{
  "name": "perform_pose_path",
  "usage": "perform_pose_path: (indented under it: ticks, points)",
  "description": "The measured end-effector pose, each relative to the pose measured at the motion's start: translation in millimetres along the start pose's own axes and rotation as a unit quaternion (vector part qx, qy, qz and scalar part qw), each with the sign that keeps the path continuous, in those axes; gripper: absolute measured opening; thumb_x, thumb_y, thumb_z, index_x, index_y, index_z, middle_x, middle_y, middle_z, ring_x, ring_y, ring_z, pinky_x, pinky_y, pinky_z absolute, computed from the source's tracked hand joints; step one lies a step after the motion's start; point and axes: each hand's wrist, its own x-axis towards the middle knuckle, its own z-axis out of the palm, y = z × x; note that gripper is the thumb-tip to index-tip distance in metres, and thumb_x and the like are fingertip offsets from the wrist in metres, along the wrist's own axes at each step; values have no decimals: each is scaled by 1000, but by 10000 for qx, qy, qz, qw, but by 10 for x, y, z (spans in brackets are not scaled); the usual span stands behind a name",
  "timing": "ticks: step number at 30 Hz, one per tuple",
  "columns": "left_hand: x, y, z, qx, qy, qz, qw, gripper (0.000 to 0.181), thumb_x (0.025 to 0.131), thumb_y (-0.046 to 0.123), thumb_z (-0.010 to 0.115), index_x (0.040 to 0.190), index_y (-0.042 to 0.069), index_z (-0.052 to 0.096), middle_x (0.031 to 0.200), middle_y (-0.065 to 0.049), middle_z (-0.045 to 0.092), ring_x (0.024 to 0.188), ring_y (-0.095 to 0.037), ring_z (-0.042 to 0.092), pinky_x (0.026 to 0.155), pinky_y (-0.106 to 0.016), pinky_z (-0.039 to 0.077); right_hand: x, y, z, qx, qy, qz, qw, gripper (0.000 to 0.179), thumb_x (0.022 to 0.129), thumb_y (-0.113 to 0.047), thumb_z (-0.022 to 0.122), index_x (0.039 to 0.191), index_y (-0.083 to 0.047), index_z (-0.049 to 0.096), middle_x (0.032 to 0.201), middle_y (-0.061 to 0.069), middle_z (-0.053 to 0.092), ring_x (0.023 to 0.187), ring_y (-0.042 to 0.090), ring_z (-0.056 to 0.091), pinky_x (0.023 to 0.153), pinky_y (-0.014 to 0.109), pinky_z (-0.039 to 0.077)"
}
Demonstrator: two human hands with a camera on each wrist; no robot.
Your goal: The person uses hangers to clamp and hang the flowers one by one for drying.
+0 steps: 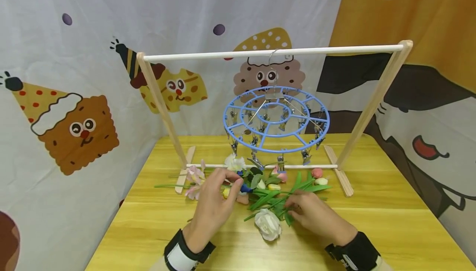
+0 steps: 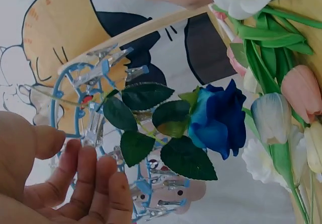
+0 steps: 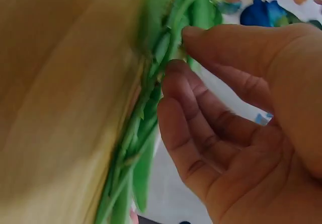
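One blue rose [image 2: 219, 121] is near the relaxed left hand [image 1: 213, 203]; the right hand [image 1: 310, 213], fingers parted, is at green stems [image 3: 177, 20].

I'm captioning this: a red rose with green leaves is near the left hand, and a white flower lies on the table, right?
Not quite: the left wrist view shows a blue rose, not red. The green leaves, its place near the left hand, and the white flower on the table are right.
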Motion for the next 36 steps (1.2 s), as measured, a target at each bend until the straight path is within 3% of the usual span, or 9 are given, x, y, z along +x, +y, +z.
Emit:
perform_pose_path:
  ticks: [6,11,18,29,36]
  points:
    - [-74,38,73,-209,-349,444,9982,8,112,10,80,113,17,77,102,4,74,91,-5,70,79,-25,65,9,12,111,-509,87,-223,9984,22,95,0,94,107,-18,87,104,-5,76,92,11,75,77,25,66]
    - [-112,75,137,-419,-834,406,9948,5,112,12,80,114,17,79,104,3,76,91,-5,71,80,-21,65,15,26,132,-793,255,-378,9958,27,95,2,94,103,-22,85,102,-7,75,92,11,74,76,25,65]
    - [-147,103,248,-562,-1313,461,9887,4,114,12,78,116,15,80,108,1,78,96,-5,75,84,-25,69,12,-18,165,-851,563,-591,9930,28,94,0,95,102,-23,83,102,-9,73,93,10,73,76,25,65]
    - [-145,105,481,123,-2044,613,9769,13,114,25,80,123,16,83,117,0,82,107,-16,80,91,-23,66,36,-65,185,-933,642,-556,9920,26,97,-2,94,105,-25,85,103,-8,73,96,10,72,78,25,66]
    - [-123,101,624,1096,-2116,1037,9656,13,110,29,86,118,20,85,115,6,87,101,-15,81,87,-26,65,35,-112,148,-970,685,-512,9916,23,97,-5,94,106,-24,86,104,-9,74,98,9,73,79,26,66]
